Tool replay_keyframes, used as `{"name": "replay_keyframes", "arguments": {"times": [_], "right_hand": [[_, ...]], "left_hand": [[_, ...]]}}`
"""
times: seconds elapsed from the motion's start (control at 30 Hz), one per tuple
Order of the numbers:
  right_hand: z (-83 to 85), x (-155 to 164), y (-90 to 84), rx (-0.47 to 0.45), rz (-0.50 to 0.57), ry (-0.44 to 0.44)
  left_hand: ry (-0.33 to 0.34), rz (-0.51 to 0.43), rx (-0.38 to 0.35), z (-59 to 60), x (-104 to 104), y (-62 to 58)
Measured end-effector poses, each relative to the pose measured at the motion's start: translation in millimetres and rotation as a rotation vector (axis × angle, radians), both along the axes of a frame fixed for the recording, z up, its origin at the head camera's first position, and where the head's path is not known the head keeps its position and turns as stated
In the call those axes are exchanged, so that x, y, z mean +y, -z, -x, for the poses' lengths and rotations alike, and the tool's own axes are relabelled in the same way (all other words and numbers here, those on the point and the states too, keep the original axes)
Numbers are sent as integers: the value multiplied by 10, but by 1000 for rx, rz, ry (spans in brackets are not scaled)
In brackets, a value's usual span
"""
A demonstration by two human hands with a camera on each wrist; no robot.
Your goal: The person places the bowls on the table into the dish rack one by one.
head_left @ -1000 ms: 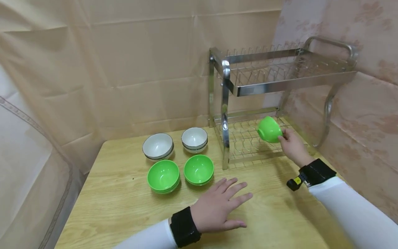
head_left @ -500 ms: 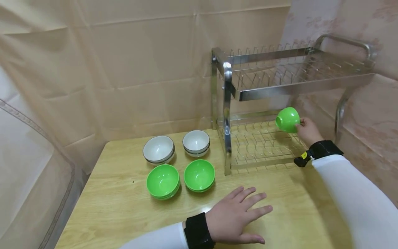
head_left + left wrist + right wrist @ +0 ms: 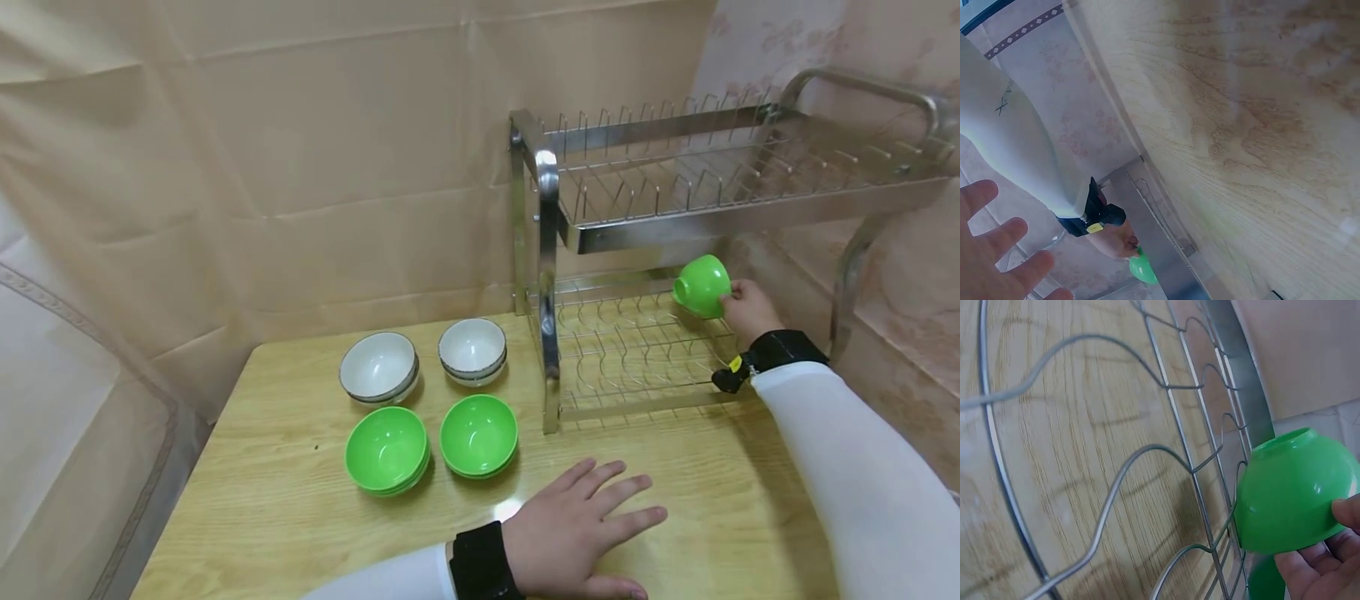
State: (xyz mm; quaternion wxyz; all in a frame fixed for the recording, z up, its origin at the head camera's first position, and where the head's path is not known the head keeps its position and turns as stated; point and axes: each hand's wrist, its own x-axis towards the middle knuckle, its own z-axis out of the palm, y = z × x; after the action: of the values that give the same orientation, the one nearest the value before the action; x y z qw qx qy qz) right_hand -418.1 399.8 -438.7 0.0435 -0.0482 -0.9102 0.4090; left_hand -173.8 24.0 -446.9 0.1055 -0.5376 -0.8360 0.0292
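Note:
My right hand (image 3: 751, 313) pinches a small green bowl (image 3: 703, 287) by its rim, inside the lower tier of a two-tier metal dish rack (image 3: 645, 407). The bowl is tipped on its side, its foot facing left. Close up in the right wrist view, the thumb lies on the outside of the green bowl (image 3: 1300, 494), right beside the wavy wires; whether it touches them I cannot tell. My left hand (image 3: 573, 533) holds nothing, its fingers spread above the front of the wooden table. Its fingers (image 3: 1013, 234) also show in the left wrist view.
Left of the rack stand two stacks of green bowls (image 3: 387, 450) (image 3: 478, 436) and, behind them, two stacks of white dark-rimmed bowls (image 3: 378, 367) (image 3: 472, 347). The rack's upper tier (image 3: 750, 218) overhangs the right hand. Cloth-covered walls close off the back and right.
My right hand has carried the green bowl rightward and deeper into the lower tier. The left hand has shifted right with its fingers still spread. The head view has tilted slightly.

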Motion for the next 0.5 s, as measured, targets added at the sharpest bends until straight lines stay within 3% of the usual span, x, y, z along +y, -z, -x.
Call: {"name": "replay_keyframes", "arguments": {"times": [0.27, 0.5], "right_hand": [[10, 1, -91, -21, -85, -12], [6, 88, -33, -19, -193, -47]], "left_hand": [[2, -22, 8, 22, 13, 28], [6, -32, -4, 50, 21, 42]]}}
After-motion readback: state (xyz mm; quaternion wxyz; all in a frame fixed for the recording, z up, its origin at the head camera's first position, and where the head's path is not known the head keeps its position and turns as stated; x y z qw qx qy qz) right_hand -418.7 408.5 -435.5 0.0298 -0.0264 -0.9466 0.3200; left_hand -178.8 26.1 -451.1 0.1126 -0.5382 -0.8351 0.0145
